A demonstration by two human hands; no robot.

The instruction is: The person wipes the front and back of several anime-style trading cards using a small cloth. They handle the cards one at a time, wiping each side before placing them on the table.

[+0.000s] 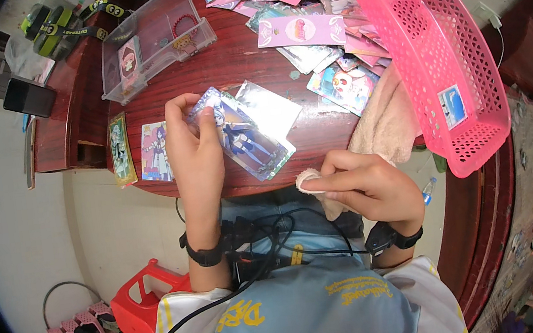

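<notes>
My left hand [197, 150] holds a trading card with an anime figure [243, 142] by its upper left edge, the thumb on its face. Part of another card shows under its lower right edge, and a shiny silvery sheet [272, 108] lies behind. Near the table's front edge, my right hand [369, 186] pinches a beige cloth [322, 197] at a fingertip. More beige cloth [385, 117] lies on the table beside the pink basket. Left of my left hand lie a figure card [155, 152], partly covered by the hand, and a gold-edged card [121, 149].
A clear plastic tray [158, 55] holds a card and a red bead bracelet [184, 24]. Piled cards [299, 30] spread across the back of the red-brown table [239, 65]. A pink perforated basket [442, 55] stands at the right. Black cables [277, 250] cross my lap.
</notes>
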